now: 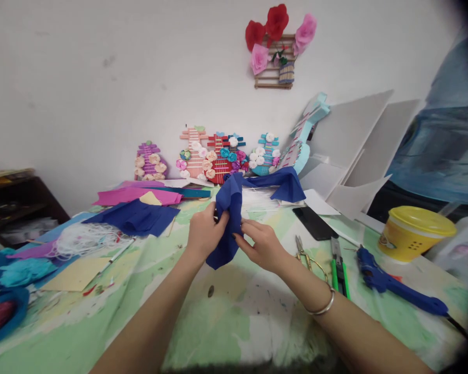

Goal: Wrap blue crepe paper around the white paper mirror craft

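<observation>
Both hands hold a piece of dark blue crepe paper [229, 200] upright above the middle of the table. My left hand [206, 231] closes on its left side, thumb across the front. On its right edge, the fingers of my right hand [263, 241] pinch the paper; that wrist wears a silver bangle [323, 304]. A strip of the same blue paper [288, 186] trails to the right behind the hands, and whether it joins the held piece is hard to see. More blue paper [140, 215] lies flat to the left.
Gold-handled scissors [307, 254], green-handled pliers [338, 270], a blue glue gun [390, 283], a black phone [315, 223] and a yellow tub [411, 236] lie to the right. Left are white string [89, 239] and a tan card [76, 275]. Flower-decorated guitar shapes [218, 156] line the wall.
</observation>
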Demonstrator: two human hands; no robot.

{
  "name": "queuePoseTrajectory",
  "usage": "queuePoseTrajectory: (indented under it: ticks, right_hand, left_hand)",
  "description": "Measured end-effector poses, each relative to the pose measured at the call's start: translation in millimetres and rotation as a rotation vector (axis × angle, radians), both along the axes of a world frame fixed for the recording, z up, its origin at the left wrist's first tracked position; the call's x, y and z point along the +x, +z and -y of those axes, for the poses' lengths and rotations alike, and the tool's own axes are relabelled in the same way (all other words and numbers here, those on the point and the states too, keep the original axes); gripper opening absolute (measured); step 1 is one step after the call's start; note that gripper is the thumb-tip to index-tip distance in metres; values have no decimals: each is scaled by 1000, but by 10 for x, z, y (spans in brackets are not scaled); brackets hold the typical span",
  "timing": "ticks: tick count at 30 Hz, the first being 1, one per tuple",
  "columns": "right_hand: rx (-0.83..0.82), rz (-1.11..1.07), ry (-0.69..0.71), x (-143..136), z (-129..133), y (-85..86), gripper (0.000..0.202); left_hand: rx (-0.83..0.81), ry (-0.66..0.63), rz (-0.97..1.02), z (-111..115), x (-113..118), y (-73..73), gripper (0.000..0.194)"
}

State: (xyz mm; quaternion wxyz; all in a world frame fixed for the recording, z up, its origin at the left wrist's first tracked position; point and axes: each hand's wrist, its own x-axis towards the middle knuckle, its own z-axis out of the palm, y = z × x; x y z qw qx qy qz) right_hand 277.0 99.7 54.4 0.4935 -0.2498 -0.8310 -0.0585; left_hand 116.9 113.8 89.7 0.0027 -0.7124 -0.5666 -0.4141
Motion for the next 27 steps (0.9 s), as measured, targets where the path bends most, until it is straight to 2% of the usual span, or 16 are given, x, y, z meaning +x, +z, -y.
queuePoseTrajectory:
  ticks: [8, 13, 15, 18, 20, 23, 27]
  right_hand:
    - [-9, -38, -7, -5, 3, -1, 14]
    - [-104, -156, -67, 28, 70, 44, 5]
    - [-156, -180, -57, 28, 113, 66, 15]
    - [-197, -178, -94, -12, 147, 59, 36]
    - [-207, -144, -192, -49, 128, 24, 39]
    - [-245, -76, -311, -68, 45, -42, 30]
    - [-321, -25, -343, -3, -87, -90, 9]
  left_hand:
    - [32, 83, -79, -70, -57, -28, 30]
    - [90, 208, 166, -105, -86, -24, 38]
    - [91, 233, 313, -122, -80, -53, 40]
    - [73, 159, 545, -165, -32, -170, 38]
    - [50, 75, 702, -196, 27, -280, 35]
    - [-4, -19, 893, -230, 135, -429, 31]
    - [-110, -102, 1050, -241, 255, -532, 30]
